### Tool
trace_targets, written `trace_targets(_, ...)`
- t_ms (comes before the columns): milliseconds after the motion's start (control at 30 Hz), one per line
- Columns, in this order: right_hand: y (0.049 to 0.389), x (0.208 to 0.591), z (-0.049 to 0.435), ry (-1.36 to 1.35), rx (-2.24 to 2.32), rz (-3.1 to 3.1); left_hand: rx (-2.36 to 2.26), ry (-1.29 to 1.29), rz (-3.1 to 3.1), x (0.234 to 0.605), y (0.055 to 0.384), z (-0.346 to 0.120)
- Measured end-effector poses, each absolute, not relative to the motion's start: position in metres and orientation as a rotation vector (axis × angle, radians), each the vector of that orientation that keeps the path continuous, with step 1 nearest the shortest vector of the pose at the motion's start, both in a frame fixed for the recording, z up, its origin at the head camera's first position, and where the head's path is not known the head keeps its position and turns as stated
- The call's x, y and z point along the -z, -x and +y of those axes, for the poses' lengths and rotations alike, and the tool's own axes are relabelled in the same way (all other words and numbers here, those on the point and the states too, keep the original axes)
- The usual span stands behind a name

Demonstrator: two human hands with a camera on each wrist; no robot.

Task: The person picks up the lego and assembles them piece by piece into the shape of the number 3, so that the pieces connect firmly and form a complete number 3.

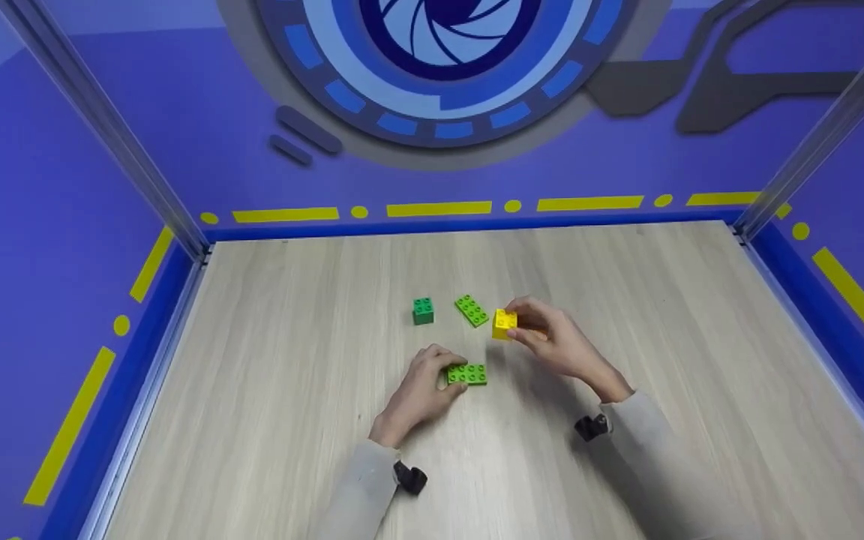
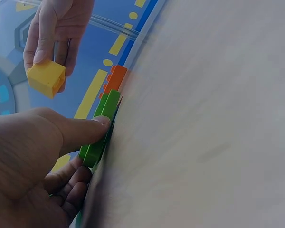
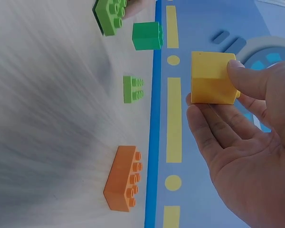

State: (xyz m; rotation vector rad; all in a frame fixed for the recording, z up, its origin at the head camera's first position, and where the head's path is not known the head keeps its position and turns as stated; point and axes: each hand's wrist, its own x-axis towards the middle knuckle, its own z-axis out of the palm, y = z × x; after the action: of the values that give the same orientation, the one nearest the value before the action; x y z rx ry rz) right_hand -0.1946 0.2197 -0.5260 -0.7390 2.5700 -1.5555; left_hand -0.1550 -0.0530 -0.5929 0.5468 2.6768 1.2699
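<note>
My left hand [image 1: 421, 386] pinches a flat light green building brick [image 1: 477, 374] by its left end, thumb on the near side and fingers on the far side. This brick lies low at the tabletop, studs up. My right hand [image 1: 556, 341] holds a square yellow brick [image 1: 504, 322] between thumb and fingers, raised above the table in the right wrist view. Farther back lie a second flat light green brick [image 1: 471, 310], set slantwise, and a dark green square brick [image 1: 423, 310]. An orange brick [image 3: 121, 179] shows in both wrist views; in the head view it is hidden.
The bricks are on a pale wood-grain table [image 1: 289, 337]. Blue printed panels [image 1: 177, 150] with metal edging enclose its back and sides.
</note>
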Motion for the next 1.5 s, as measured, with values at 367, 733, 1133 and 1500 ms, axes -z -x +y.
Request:
trace_targets(367, 0.188, 0.530, 0.216, 0.797, 1.568, 2.547, -1.249, -0.561, 2.677, 0.593, 0.153, -0.048)
trace_targets(733, 0.183, 0.534, 0.214, 0.776, 1.571, 2.538, -1.250, -0.608, 2.683, 0.594, 0.151, -0.044)
trace_targets(1133, 0.175, 0.541, 0.213, 0.810, 1.598, 2.502, -1.237, -0.616, 2.692, 0.595, 0.150, -0.041)
trace_targets(1500, 0.169, 0.548, 0.214, 0.791, 1.603, 2.493, -1.231, -0.619, 2.710, 0.596, 0.151, -0.038)
